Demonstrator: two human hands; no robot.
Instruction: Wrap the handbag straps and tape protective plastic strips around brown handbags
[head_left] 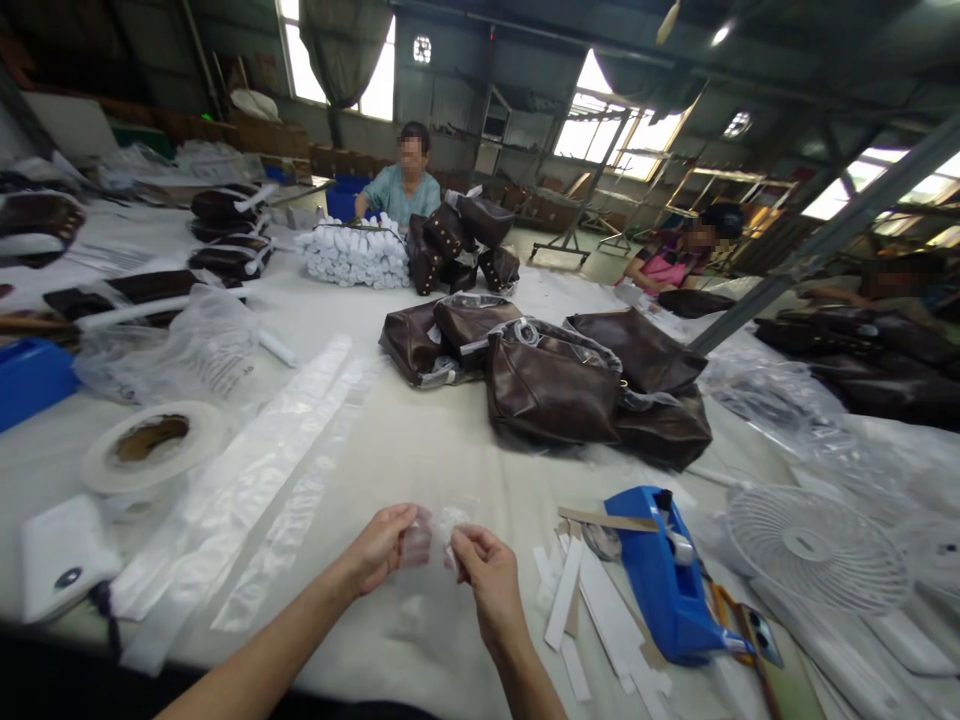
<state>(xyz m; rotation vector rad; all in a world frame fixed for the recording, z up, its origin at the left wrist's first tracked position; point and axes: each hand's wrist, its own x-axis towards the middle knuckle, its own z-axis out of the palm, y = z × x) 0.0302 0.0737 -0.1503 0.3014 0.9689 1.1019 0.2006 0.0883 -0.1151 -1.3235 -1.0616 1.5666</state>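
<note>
A small clear plastic bag (429,610) hangs between my two hands just above the pale table. My left hand (388,545) is closed on its left side, with some fingers showing through the film. On the other side, my right hand (484,560) pinches the bag near its upper right edge, with a small whitish bit at the fingertips that I cannot make out. Long white plastic strips (255,470) lie left of my hands. Beyond them stand several dark brown leather handbags (555,390), their handles wrapped in clear film.
A blue tape dispenser (656,570), white card strips (607,610) and a white fan (817,550) lie to the right. At left are a roll of white film (154,445) and a blue bin (34,380). Co-workers sit across the table, one behind white rolled bundles (356,255).
</note>
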